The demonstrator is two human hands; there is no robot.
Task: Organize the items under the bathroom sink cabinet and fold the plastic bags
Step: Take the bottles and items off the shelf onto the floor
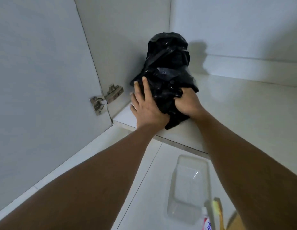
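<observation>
Both hands on the black bag bundle in the cabinet corner

The left hand (pixel 145 105) lies flat, grip open, against the black plastic bags (pixel 167 72); the right hand (pixel 187 103) has its grip clenched into their near edge.

We are losing the right hand's (pixel 186 103) fingertips inside the black bag (pixel 167 75), and what the bag holds is staying hidden. We are seeing the toothpaste tube (pixel 206 221) and yellow toothbrush (pixel 218 211) running off the bottom edge, with the tube's print cut short. A brown thing at the bottom right is getting cropped past telling.
</observation>
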